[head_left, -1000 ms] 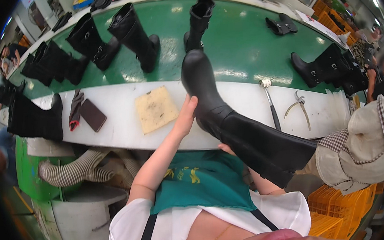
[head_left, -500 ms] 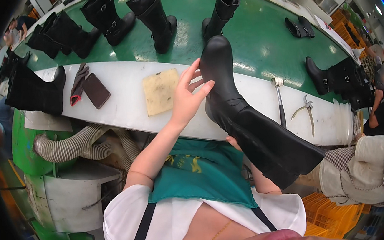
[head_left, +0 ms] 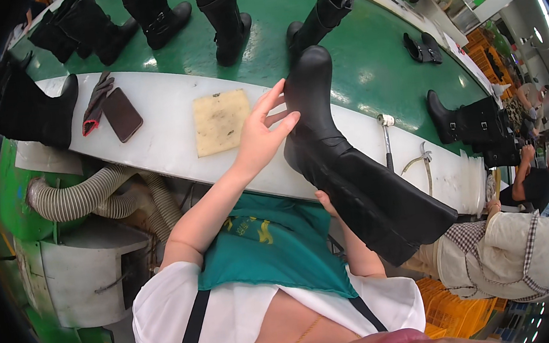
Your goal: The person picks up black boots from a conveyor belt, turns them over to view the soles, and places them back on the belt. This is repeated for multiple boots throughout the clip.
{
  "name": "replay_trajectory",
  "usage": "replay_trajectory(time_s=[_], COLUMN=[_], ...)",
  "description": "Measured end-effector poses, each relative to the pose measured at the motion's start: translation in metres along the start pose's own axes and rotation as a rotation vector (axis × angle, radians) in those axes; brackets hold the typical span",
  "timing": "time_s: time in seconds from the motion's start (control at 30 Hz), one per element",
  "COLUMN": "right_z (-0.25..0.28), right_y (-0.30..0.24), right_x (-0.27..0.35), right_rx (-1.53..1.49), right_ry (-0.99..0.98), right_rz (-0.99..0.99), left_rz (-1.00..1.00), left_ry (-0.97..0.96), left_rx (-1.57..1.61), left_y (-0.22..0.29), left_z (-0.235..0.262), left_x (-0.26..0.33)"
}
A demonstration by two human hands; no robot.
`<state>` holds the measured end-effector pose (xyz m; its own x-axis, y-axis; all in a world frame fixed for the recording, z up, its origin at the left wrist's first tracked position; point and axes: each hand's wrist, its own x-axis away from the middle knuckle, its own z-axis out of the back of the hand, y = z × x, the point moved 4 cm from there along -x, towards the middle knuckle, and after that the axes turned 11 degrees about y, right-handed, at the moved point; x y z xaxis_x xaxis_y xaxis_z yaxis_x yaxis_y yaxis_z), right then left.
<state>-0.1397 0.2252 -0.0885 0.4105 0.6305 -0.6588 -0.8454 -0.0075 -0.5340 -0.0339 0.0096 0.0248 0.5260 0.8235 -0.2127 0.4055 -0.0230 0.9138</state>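
A tall black leather boot [head_left: 359, 170] hangs slantwise in front of me, its toe up and its shaft opening toward the lower right. My left hand [head_left: 261, 128] has its fingers stretched out and apart, with the fingertips and thumb against the side of the boot's foot. Beneath the shaft, my right hand [head_left: 327, 205] supports the boot; most of its fingers are hidden behind the leather. A hammer [head_left: 387, 142] and a pair of pincers [head_left: 425, 161] lie on the white bench to the right of the boot. Left of my left hand is a yellowish square pad [head_left: 222, 122].
On the white bench [head_left: 164, 109] are a phone [head_left: 122, 115], a dark glove [head_left: 97, 103] and a black suede boot [head_left: 38, 114]. Several more boots stand on the green conveyor [head_left: 274, 15]. Ribbed hoses [head_left: 87, 194] run below at left. A person in cream clothing [head_left: 530, 253] is close by on the right.
My view has shifted slightly, so the bench things sit a little farther left and higher. Both hands stay on the boot in nearly the same pose.
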Motion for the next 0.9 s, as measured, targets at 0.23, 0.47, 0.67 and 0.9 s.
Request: replay_trajectory(time_s=[0.23,0.47,0.67,0.9], right_z=[0.004,0.002,0.008,0.008], right_y=[-0.006,-0.002,-0.022,-0.019], right_x=[-0.004,0.003,-0.013,-0.009], right_rx=[0.117,0.124,0.04,0.079], right_ry=[0.011,0.0,0.053,0.015], right_rz=[0.078,0.082,0.117,0.141], left_rz=[-0.051,-0.048,-0.044,-0.054], left_ry=[-0.03,-0.037,-0.034,-0.034], left_rx=[-0.058,-0.063,-0.079,-0.096], left_y=[0.002,0.003,0.007,0.008], left_z=[0.0,0.0,-0.001,-0.003], left_x=[-0.001,0.0,0.002,0.002])
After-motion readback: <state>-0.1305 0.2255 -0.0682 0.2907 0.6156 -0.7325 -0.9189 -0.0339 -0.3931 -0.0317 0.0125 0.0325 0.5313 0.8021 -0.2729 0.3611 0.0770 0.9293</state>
